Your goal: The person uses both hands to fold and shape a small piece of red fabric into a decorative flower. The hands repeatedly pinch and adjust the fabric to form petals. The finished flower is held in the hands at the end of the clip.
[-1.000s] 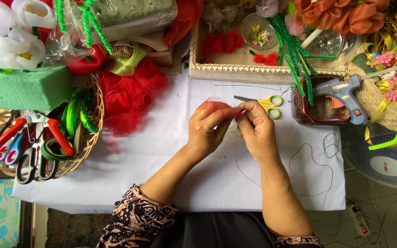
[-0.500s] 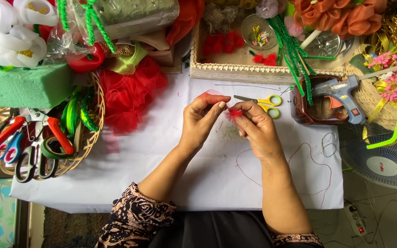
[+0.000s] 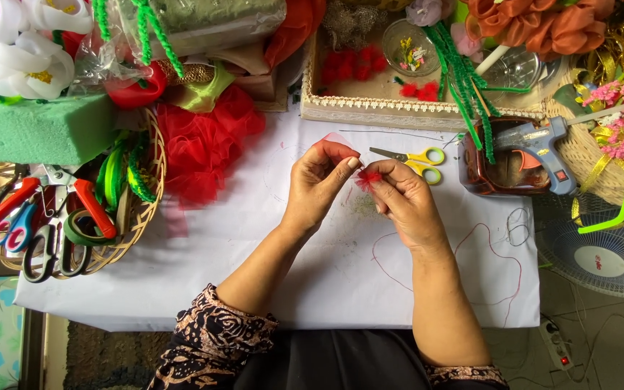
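Note:
Over the middle of a white-covered table (image 3: 254, 267), my left hand (image 3: 319, 184) and my right hand (image 3: 402, 202) meet fingertip to fingertip. Between them they pinch a small red fluffy piece (image 3: 367, 178), and a sheer red bit shows above my left fingers. Small yellow-handled scissors (image 3: 413, 157) lie just beyond my right hand. A thin red thread (image 3: 485, 238) loops over the cloth to the right of my right wrist.
A red net bundle (image 3: 204, 144) lies left of my hands. A wicker basket (image 3: 142, 217) holds scissors, pliers and green tape rolls. A green foam block (image 3: 37, 130) sits at the left. A lace-edged tray (image 3: 399, 108), a blue glue gun (image 3: 539, 148) and a fan (image 3: 604, 260) stand right.
Both hands have shifted slightly away from me and upward on the cloth, and the fingers have reworked their pinch so the red fluffy piece now shows between them.

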